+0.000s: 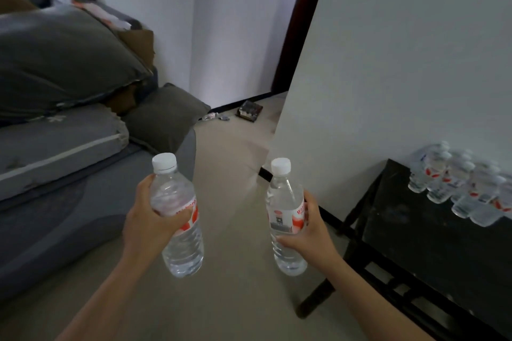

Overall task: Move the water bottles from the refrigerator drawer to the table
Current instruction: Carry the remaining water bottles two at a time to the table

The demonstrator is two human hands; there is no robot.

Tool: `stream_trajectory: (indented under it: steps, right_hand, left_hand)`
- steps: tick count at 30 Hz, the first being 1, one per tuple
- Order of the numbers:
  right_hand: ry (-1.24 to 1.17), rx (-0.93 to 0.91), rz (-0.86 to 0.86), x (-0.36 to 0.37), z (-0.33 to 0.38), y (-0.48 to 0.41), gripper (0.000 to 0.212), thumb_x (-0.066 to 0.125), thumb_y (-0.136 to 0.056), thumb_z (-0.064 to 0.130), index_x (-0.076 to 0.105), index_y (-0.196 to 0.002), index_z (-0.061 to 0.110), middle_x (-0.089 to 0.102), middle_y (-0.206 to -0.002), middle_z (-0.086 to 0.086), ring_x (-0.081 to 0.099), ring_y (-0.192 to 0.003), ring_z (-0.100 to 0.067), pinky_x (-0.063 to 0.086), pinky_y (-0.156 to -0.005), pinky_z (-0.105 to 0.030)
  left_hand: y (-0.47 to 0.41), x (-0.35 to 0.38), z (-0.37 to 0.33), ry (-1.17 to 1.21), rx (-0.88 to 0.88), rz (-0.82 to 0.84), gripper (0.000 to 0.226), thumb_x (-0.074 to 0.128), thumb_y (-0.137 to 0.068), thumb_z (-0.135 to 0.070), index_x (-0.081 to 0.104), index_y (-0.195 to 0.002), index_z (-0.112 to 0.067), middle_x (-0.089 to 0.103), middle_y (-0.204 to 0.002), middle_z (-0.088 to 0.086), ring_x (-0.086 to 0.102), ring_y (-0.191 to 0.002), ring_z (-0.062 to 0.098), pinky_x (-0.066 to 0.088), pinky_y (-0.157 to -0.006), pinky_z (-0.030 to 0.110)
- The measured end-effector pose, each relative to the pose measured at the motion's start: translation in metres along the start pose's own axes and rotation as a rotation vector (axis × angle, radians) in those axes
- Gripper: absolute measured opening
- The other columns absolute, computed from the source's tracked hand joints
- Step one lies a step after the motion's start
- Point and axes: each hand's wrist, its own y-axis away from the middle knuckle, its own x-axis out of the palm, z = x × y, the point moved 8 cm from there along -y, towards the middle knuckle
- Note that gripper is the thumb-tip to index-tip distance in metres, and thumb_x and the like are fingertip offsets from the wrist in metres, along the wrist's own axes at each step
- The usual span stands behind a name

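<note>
— What are you holding?

— Clear, glossy plastic. The bottle [177, 216] in my left hand [149, 219] and the bottle [286, 219] in my right hand [310, 230] each have a matt white ribbed cap and a shiny printed label.

— And around you?

— The table [432, 232] is dark wood with a dull sheen, dusty on top. More clear plastic bottles [465, 185] stand on it. The bed [69, 180] is soft matt grey cloth; the floor [230, 152] is smooth, pale and matt.

red-and-white labels on both held bottles [177, 216] [286, 216], print too blurred to read, no other legible text
</note>
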Motion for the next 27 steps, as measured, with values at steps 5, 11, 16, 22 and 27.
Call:
stream_trajectory:
  steps: [5, 11, 16, 22, 27]
  right_hand:
    - [0.047, 0.047, -0.041, -0.015, -0.031, -0.04, 0.081, 0.077, -0.059, -0.006, 0.04, -0.112, 0.042, 0.057, -0.106, 0.016, 0.057, -0.097, 0.008, 0.047, -0.074, -0.009]
    - [0.042, 0.058, -0.156, -0.066, -0.073, -0.13, 0.081, 0.079, -0.059, -0.005, 0.038, -0.112, 0.041, 0.056, -0.106, 0.011, 0.058, -0.095, 0.007, 0.052, -0.075, -0.013]
    - [0.01, 0.015, -0.223, -0.105, -0.088, -0.231, 0.083, 0.081, -0.058, -0.004, 0.037, -0.112, 0.041, 0.055, -0.107, 0.012, 0.059, -0.096, 0.004, 0.05, -0.077, -0.016]
    - [0.029, 0.017, -0.214, -0.146, -0.111, -0.331, 0.093, 0.084, -0.058, 0.009, 0.029, -0.127, 0.04, 0.049, -0.118, 0.018, 0.055, -0.108, -0.007, 0.047, -0.092, -0.029]
    - [0.022, 0.066, -0.266, -0.184, -0.141, -0.368, 0.088, 0.08, -0.059, 0.0, 0.03, -0.113, 0.049, 0.048, -0.112, 0.021, 0.054, -0.103, -0.002, 0.047, -0.086, -0.022]
  left_hand:
    - [-0.042, 0.053, 0.019, -0.056, -0.067, 0.069, 0.087, 0.079, -0.058, -0.034, 0.033, -0.132, -0.027, 0.052, -0.109, 0.002, 0.053, -0.096, 0.029, 0.043, -0.084, 0.042]
    - [-0.122, 0.133, 0.007, -0.054, -0.068, 0.074, 0.086, 0.064, -0.05, -0.046, 0.033, -0.129, -0.031, 0.049, -0.102, -0.005, 0.05, -0.089, 0.024, 0.043, -0.082, 0.041]
    - [-0.205, 0.192, -0.023, -0.11, 0.011, 0.099, 0.081, 0.073, -0.061, -0.048, 0.032, -0.128, -0.032, 0.053, -0.108, -0.001, 0.054, -0.098, 0.029, 0.044, -0.087, 0.045]
    - [-0.297, 0.257, -0.062, -0.111, 0.104, 0.072, 0.082, 0.079, -0.067, -0.022, 0.032, -0.134, -0.022, 0.052, -0.124, 0.008, 0.052, -0.109, 0.032, 0.041, -0.092, 0.049]
    - [-0.349, 0.325, -0.076, -0.082, 0.138, 0.163, 0.084, 0.081, -0.064, -0.019, 0.034, -0.133, -0.021, 0.052, -0.123, 0.011, 0.053, -0.107, 0.032, 0.042, -0.093, 0.051]
